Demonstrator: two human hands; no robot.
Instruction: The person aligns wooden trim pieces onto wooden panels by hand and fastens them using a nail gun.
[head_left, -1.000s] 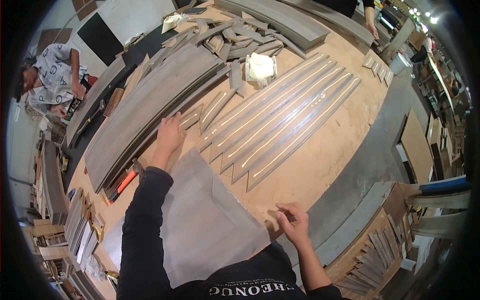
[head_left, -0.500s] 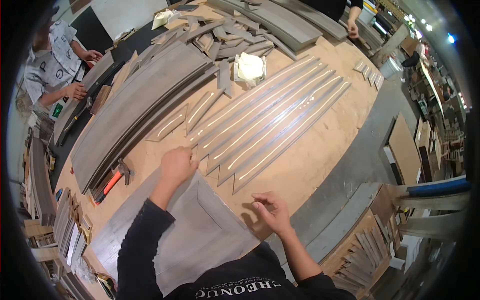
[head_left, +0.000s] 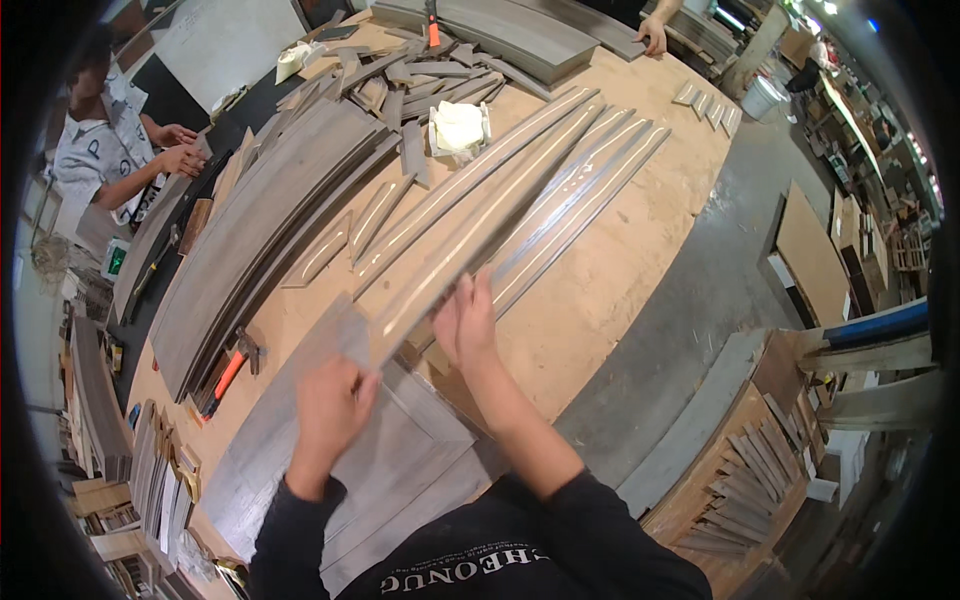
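Observation:
A long grey wood strip [head_left: 482,238] with a bead of pale glue along its face is tilted up out of the row on the table, its near end blurred. My left hand [head_left: 335,408] is closed at that near end, its fingertips partly hidden. My right hand [head_left: 466,320] is against the strip's right edge, fingers pointing up and smeared by motion. Other glued strips [head_left: 590,195] lie to the right, and one more lies on the left. Two short glued pieces [head_left: 320,252] rest beyond my left hand. Below both hands is a wide grey panel [head_left: 400,450].
A hammer [head_left: 235,370] with an orange handle lies at the left beside stacked curved boards [head_left: 270,220]. Scrap pieces and a pale tub of glue [head_left: 460,128] are farther back. A co-worker [head_left: 110,150] handles a board at the left; another person's hand [head_left: 655,35] touches boards at the far edge.
One glued strip has been lifted and turned out of the row. My right hand moved left and up to its edge; my left hand moved down and slightly left. My view shifted a little.

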